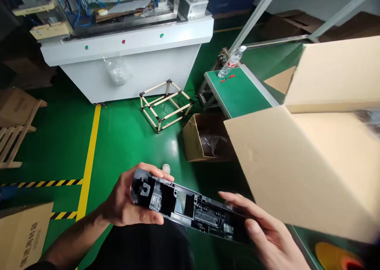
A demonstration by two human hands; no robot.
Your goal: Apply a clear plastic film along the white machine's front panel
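Observation:
A long black plastic housing is held in front of my body, its hollow inner side facing up. Ribs, small bosses and a rectangular opening show inside it. My left hand grips its left end, thumb on the near edge and fingers along the far edge. At the other end, my right hand has its thumb and fingers on either side of the housing. Part of that right end is dark and hard to make out.
An open cardboard carton stands at right, beside a green-topped table bearing a water bottle and a red pen. A smaller box and a tube frame sit on the floor before a white machine.

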